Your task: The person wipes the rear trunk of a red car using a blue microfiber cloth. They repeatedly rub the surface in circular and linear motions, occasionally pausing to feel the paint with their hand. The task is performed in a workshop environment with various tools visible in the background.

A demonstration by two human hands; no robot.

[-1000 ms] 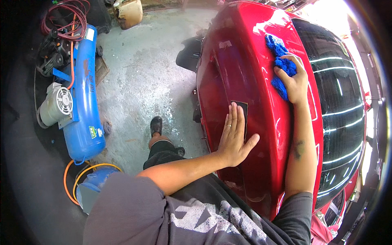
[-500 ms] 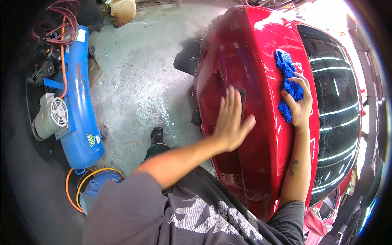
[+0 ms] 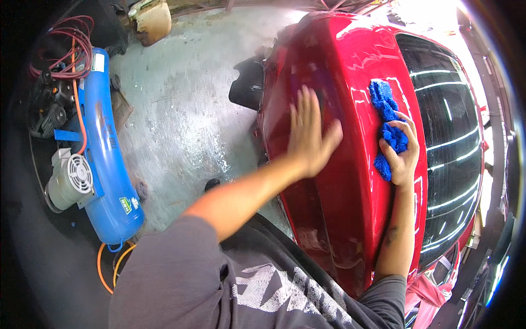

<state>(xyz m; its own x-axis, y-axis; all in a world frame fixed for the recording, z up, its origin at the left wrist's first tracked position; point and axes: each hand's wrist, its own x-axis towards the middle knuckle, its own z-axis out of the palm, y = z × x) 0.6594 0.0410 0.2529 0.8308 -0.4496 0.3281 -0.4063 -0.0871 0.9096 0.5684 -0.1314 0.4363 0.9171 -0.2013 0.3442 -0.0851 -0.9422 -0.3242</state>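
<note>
Fingers (image 3: 307,107) of the left hand (image 3: 309,140) lie spread and flat, palm down on the glossy red car body panel (image 3: 339,208), near the panel's left edge where it curves down toward the floor; that hand grips nothing. Fingers of the right hand (image 3: 402,153) are curled tightly around a blue microfibre cloth (image 3: 386,118), which bunches out above and below the fist and presses against the same red panel, close to the panel's right edge where it meets the dark rear window (image 3: 449,142) with its thin heater lines. Both hands sit on the panel's upper half, the left one slightly higher and well apart from the cloth. Both bare forearms reach up from the lower edge, coming out of a grey printed shirt (image 3: 219,285). Beside the car's left edge a dark shoe (image 3: 212,184) rests on the wet, stained concrete floor (image 3: 186,109). Along the floor's left edge lies a blue air compressor tank (image 3: 107,175) with a grey motor (image 3: 68,181) mounted beside it, red hose (image 3: 68,44) coiled at its far end and orange hose (image 3: 104,268) looping at its near end. A cream-coloured plastic jug (image 3: 153,22) stands at the floor's far edge; what it holds cannot be made out.
</note>
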